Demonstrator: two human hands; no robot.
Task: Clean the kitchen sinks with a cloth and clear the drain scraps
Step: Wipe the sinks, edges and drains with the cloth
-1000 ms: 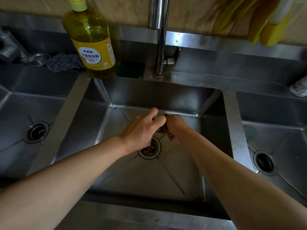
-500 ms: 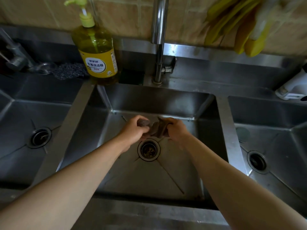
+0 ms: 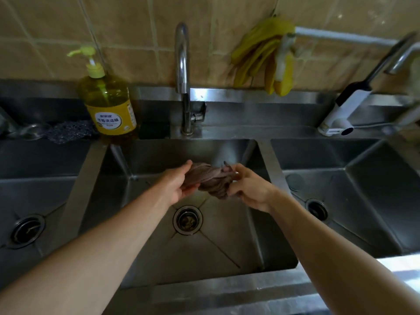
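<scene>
Sink [image 3: 227, 242] brushed steel, dull sheen. Cloth [image 3: 211, 178] brown woven fabric, wrung, ridged. Faucet [image 3: 183, 71] glossy chrome. Soap bottle [image 3: 106, 103] clear plastic.

Both bare forearms extend forward and converge toward the centre. The left hand [image 3: 179, 186] is turned palm-inward, with fingers curled around one end of the cloth [image 3: 211, 179]. The right hand [image 3: 250, 189] grips the opposite end, its fingers [image 3: 236, 176] pinching the twisted fabric. The hands remain slightly apart.
</scene>
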